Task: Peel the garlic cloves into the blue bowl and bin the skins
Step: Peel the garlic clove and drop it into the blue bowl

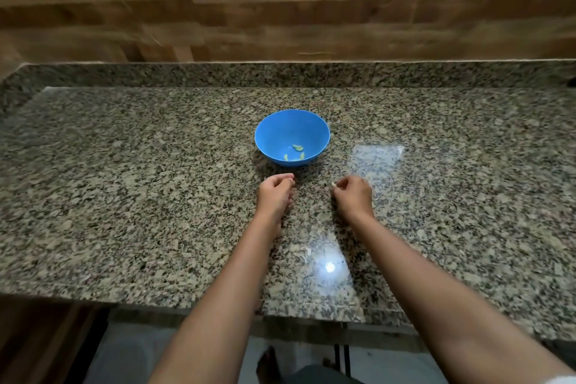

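So the blue bowl (274, 134) sits pretty much dead center of the frame on the granite counter (124, 196), with a few peeled cloves (297, 148) lying in the bottom of it. Both hands are just below the bowl, not touching it. The right hand (353, 196), a bit right of center, is pinching a small pale garlic clove (333, 184) at its fingertips. The left hand (276, 193), just left of center, has its fingers curled in toward the thumb, but honestly I can't tell if there's anything in there. Some papery skins (304, 251) lie lower down on the counter, between the forearms. A piece of clear plastic (377, 156) lies flat to the right of the bowl.
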`<state>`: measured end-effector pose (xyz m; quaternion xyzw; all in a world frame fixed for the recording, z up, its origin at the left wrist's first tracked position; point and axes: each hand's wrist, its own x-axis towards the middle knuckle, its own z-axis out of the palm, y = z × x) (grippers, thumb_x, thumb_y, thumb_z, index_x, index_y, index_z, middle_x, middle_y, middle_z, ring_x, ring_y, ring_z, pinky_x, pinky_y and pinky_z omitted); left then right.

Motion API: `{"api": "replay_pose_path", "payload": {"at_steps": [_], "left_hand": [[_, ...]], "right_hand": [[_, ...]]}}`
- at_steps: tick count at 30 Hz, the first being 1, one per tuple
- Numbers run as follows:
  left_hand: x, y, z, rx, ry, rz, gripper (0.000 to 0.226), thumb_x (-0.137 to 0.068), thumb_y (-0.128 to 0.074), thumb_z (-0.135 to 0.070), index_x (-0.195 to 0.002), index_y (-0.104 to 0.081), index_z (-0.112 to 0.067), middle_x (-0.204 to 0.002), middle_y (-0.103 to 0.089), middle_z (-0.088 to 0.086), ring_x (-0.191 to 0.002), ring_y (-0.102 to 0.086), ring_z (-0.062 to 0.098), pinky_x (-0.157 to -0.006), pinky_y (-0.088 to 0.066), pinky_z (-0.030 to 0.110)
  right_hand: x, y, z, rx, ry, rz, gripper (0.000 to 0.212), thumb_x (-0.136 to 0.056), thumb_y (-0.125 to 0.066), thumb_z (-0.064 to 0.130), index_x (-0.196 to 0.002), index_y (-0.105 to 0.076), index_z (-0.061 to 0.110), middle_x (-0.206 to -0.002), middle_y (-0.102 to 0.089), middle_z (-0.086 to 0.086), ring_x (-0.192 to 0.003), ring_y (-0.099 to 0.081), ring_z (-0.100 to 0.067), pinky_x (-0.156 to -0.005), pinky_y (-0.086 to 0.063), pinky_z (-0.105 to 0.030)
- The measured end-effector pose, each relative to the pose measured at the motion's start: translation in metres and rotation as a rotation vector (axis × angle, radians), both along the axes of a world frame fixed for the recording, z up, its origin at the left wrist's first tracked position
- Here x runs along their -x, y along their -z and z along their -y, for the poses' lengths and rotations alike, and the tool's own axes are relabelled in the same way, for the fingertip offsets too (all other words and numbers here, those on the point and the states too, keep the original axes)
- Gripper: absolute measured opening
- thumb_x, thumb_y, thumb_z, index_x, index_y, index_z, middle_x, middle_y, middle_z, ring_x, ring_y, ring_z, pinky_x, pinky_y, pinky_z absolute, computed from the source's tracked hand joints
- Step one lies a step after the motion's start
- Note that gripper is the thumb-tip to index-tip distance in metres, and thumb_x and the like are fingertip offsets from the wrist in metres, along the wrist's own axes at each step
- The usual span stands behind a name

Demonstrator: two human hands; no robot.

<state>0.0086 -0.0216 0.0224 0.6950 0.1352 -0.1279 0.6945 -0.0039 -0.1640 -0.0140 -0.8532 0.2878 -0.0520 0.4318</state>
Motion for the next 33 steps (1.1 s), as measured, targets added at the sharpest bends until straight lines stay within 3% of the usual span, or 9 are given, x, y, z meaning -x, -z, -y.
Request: {"api": "replay_pose_path", "payload": {"at_steps": [5, 9, 12, 15, 19, 22, 26, 29, 33], "left_hand": [[-0.004, 0.002, -0.01, 0.007, -0.01, 0.033, 0.017, -0.095, -0.047, -0.009, -0.105, -0.06, -0.006, -0.088, -0.06, 0.006, -0.063, -0.051, 0.012, -0.051, -0.044, 0.021], [-0.011, 0.005, -0.022, 0.026, -0.099, 0.093, 0.013, -0.094, -0.05, -0.009, -0.093, -0.062, -0.013, -0.082, -0.062, 0.005, -0.063, -0.054, 0.013, -0.056, -0.046, 0.026], [-0.016, 0.006, -0.028, -0.025, -0.175, 0.133, 0.015, -0.092, -0.051, -0.007, -0.097, -0.064, -0.011, -0.075, -0.06, 0.004, -0.057, -0.05, 0.011, -0.047, -0.042, 0.021], [-0.02, 0.007, -0.03, -0.108, -0.211, 0.193, 0.017, -0.088, -0.053, -0.002, -0.099, -0.064, -0.009, -0.08, -0.061, 0.0, -0.06, -0.052, 0.007, -0.046, -0.044, 0.012], [-0.026, 0.019, -0.037, -0.407, -0.015, 0.206, 0.023, -0.084, -0.056, -0.006, -0.102, -0.06, -0.019, -0.114, -0.061, 0.008, -0.085, -0.061, 0.021, -0.069, -0.053, 0.028], [-0.029, 0.027, -0.039, -0.665, 0.18, 0.212, 0.035, -0.085, -0.057, -0.01, -0.119, -0.057, -0.018, -0.131, -0.045, 0.008, -0.119, -0.044, 0.028, -0.096, -0.041, 0.033], [-0.031, 0.035, -0.041, -0.799, 0.308, 0.249, 0.038, -0.088, -0.061, -0.014, -0.126, -0.055, -0.015, -0.135, -0.043, 0.01, -0.125, -0.036, 0.028, -0.101, -0.033, 0.033], [-0.032, 0.037, -0.041, -0.752, 0.291, 0.29, 0.028, -0.087, -0.063, -0.01, -0.115, -0.061, -0.01, -0.121, -0.056, 0.011, -0.112, -0.05, 0.025, -0.09, -0.04, 0.028], [-0.024, 0.03, -0.041, -0.445, 0.253, 0.283, 0.03, -0.079, -0.072, -0.01, -0.107, -0.061, -0.014, -0.098, -0.063, 0.004, -0.088, -0.059, 0.016, -0.075, -0.045, 0.022]], "right_hand": [[-0.004, -0.004, -0.003, 0.074, -0.035, -0.039, 0.008, -0.089, -0.058, 0.014, -0.087, -0.057, 0.006, -0.096, -0.059, -0.01, -0.082, -0.054, -0.02, -0.065, -0.037, -0.025], [0.0, -0.012, -0.015, -0.002, -0.004, 0.129, 0.01, -0.089, -0.059, 0.014, -0.082, -0.056, 0.007, -0.088, -0.062, -0.011, -0.075, -0.057, -0.018, -0.055, -0.039, -0.016], [-0.008, -0.029, -0.029, -0.003, -0.011, 0.274, 0.01, -0.089, -0.06, 0.018, -0.083, -0.059, 0.009, -0.087, -0.062, -0.008, -0.079, -0.059, -0.019, -0.064, -0.05, -0.023], [-0.034, -0.048, -0.039, 0.007, -0.021, 0.318, 0.014, -0.09, -0.06, 0.021, -0.087, -0.061, 0.007, -0.089, -0.063, -0.011, -0.082, -0.06, -0.022, -0.067, -0.047, -0.025], [-0.059, -0.062, -0.044, 0.046, -0.006, 0.276, 0.02, -0.093, -0.056, 0.019, -0.099, -0.066, 0.002, -0.099, -0.066, -0.012, -0.091, -0.061, -0.021, -0.071, -0.041, -0.023], [-0.057, -0.061, -0.047, 0.022, 0.006, 0.262, 0.026, -0.095, -0.051, 0.012, -0.114, -0.063, -0.001, -0.111, -0.066, -0.014, -0.102, -0.06, -0.022, -0.085, -0.045, -0.026], [-0.038, -0.055, -0.052, -0.073, 0.032, 0.321, 0.025, -0.094, -0.051, 0.012, -0.112, -0.064, 0.001, -0.104, -0.067, -0.011, -0.089, -0.058, -0.015, -0.075, -0.045, -0.023], [-0.022, -0.046, -0.055, -0.181, 0.026, 0.319, 0.02, -0.093, -0.054, 0.013, -0.105, -0.066, 0.004, -0.09, -0.065, -0.006, -0.077, -0.058, -0.014, -0.066, -0.045, -0.024], [-0.004, -0.038, -0.054, -0.324, -0.104, 0.254, 0.012, -0.09, -0.059, 0.011, -0.098, -0.067, 0.009, -0.08, -0.064, 0.0, -0.061, -0.053, -0.006, -0.055, -0.041, -0.018]]}}
